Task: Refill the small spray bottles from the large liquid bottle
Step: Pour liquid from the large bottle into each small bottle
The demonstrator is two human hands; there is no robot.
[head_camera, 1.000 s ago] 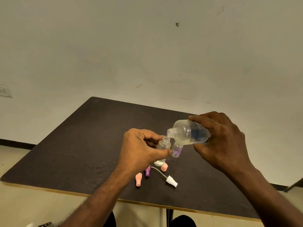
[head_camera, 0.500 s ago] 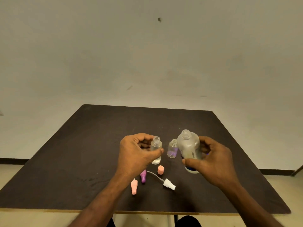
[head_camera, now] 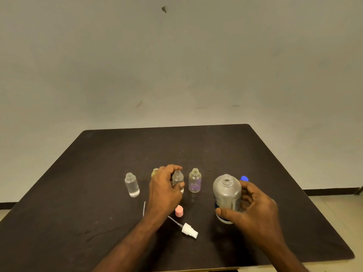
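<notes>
My right hand (head_camera: 255,209) grips the large clear liquid bottle (head_camera: 226,195), upright and uncapped, on the dark table (head_camera: 98,193). My left hand (head_camera: 164,188) holds a small open spray bottle (head_camera: 178,180) standing on the table. Another small bottle (head_camera: 194,180) with a purple tint stands between the two hands. A small clear bottle (head_camera: 132,185) stands to the left. A yellowish bottle (head_camera: 154,172) is mostly hidden behind my left hand.
A pink cap (head_camera: 179,211) and a white spray pump with its tube (head_camera: 188,229) lie near my left wrist. A thin tube (head_camera: 144,208) lies left of my forearm. A blue cap (head_camera: 244,178) sits behind the large bottle.
The large bottle went from tipped over the small bottle to upright and down on the table at the right. My left hand lowered the small bottle onto the table. The camera view shifted.
</notes>
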